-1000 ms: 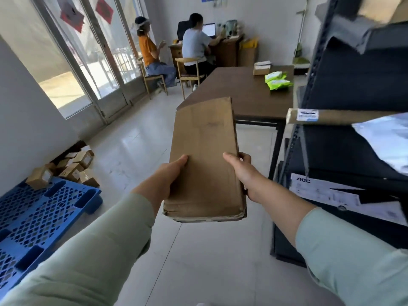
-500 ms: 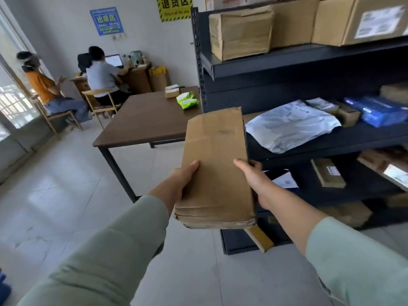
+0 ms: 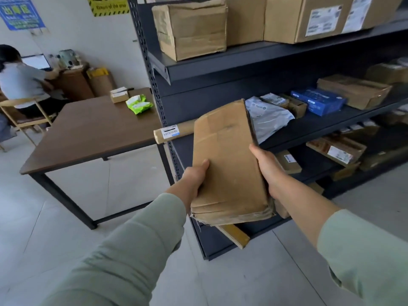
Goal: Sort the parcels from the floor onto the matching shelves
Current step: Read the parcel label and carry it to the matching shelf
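Note:
A flat brown cardboard parcel (image 3: 227,164) is held in front of me at chest height, its long side pointing away toward the dark metal shelf unit (image 3: 220,69). My left hand (image 3: 194,180) grips its left edge near the close end and my right hand (image 3: 268,168) grips the right edge. The parcel's far end is tilted up and overlaps the left end of the middle shelf (image 3: 320,127), where a grey plastic mailer (image 3: 267,118), a blue box (image 3: 318,101) and several small cartons lie.
Large cartons (image 3: 192,27) fill the top shelf. A long cardboard tube (image 3: 174,131) sticks out past the shelf's left post. A brown table (image 3: 88,131) with a green packet (image 3: 139,104) stands left. A person sits at a desk (image 3: 19,80) at the far left.
My view has swung right from the doorway and blue pallet to face the shelf unit. The parcel stayed in both hands and now tilts up toward the middle shelf.

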